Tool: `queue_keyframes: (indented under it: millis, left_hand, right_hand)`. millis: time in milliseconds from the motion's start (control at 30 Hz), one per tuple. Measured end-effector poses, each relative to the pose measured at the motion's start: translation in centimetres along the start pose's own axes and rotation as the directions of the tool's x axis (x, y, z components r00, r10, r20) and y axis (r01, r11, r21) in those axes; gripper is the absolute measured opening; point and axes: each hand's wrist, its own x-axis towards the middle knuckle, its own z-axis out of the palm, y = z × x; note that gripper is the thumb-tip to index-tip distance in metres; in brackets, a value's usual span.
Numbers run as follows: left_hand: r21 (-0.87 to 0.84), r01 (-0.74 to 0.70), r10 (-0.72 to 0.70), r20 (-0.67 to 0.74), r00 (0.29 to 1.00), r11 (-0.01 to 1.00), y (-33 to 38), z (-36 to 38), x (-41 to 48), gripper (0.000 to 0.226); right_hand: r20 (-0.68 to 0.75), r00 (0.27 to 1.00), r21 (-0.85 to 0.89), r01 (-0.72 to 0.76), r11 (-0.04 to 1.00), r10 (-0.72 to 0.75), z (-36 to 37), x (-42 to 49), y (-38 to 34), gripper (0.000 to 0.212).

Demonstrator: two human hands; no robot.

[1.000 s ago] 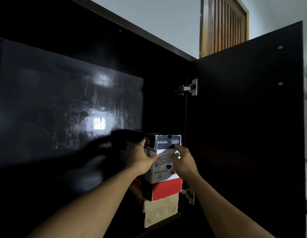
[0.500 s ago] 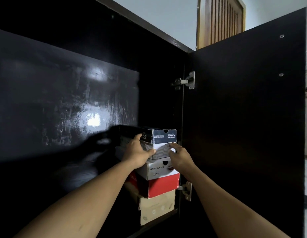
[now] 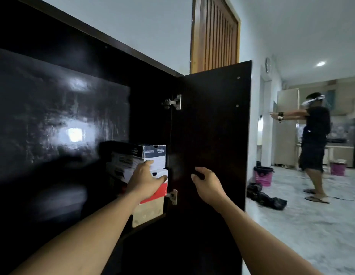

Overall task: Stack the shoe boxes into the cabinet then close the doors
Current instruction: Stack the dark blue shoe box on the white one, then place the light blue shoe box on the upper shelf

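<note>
The stack of cardboard shoe boxes (image 3: 154, 153), probably light and crushable, stands in the right corner of the dark wooden cabinet (image 3: 53, 116); best held by both sides. Left grip (image 3: 146, 179) rests flat-fingered against it; right grip (image 3: 207, 183) hangs loosely curled, empty

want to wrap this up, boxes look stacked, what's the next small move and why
Probably draw the left hand off the stacked shoe boxes, which already sit in the cabinet; the right hand hovers empty by the open door.
</note>
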Motion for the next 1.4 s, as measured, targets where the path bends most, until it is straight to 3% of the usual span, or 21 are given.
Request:
queue_keyframes:
  millis: [400,633,933,1033,1167,1267,1333,1400]
  left_hand:
    - [-0.105,-0.12,0.148,0.325,0.934,0.987,12.3,6.2,-17.6,0.081]
    - [-0.175,-0.113,0.186,0.487,0.853,0.978,13.1,13.3,-26.0,0.083]
    - [-0.253,-0.002,0.201,0.766,0.611,0.968,10.2,23.3,-38.0,0.073]
    - [-0.227,0.024,0.182,0.835,0.52,0.974,8.4,26.1,-41.7,0.084]
    - [-0.162,0.113,0.107,0.917,0.385,0.98,5.4,29.6,-46.0,0.11]
    - [-0.188,0.18,0.127,0.944,0.305,0.966,3.0,31.4,-48.8,0.115]
    - [-0.195,0.265,0.12,0.954,0.274,0.944,1.7,32.3,-50.3,0.11]
    - [-0.196,0.328,0.109,0.958,0.264,0.924,0.8,33.0,-51.4,0.12]
  right_hand:
    - [-0.164,0.966,-0.253,-0.235,0.939,0.198,-15.4,-18.9,2.7,0.048]
    - [-0.324,0.868,-0.304,-0.473,0.827,0.377,-21.8,-29.4,8.2,0.05]
    - [-0.451,0.665,-0.199,-0.726,0.659,0.596,-24.6,-41.9,19.2,0.052]
    - [-0.458,0.6,-0.157,-0.781,0.605,0.656,-24.6,-47.0,23.2,0.054]
    - [-0.433,0.489,-0.073,-0.856,0.511,0.757,-24.0,-53.9,28.0,0.081]
    - [-0.374,0.409,0.042,-0.889,0.455,0.833,-23.2,-57.8,30.3,0.115]
    - [-0.332,0.396,0.088,-0.89,0.447,0.856,-22.5,-59.3,31.6,0.133]
    - [-0.308,0.402,0.13,-0.88,0.456,0.862,-21.9,-60.1,32.5,0.129]
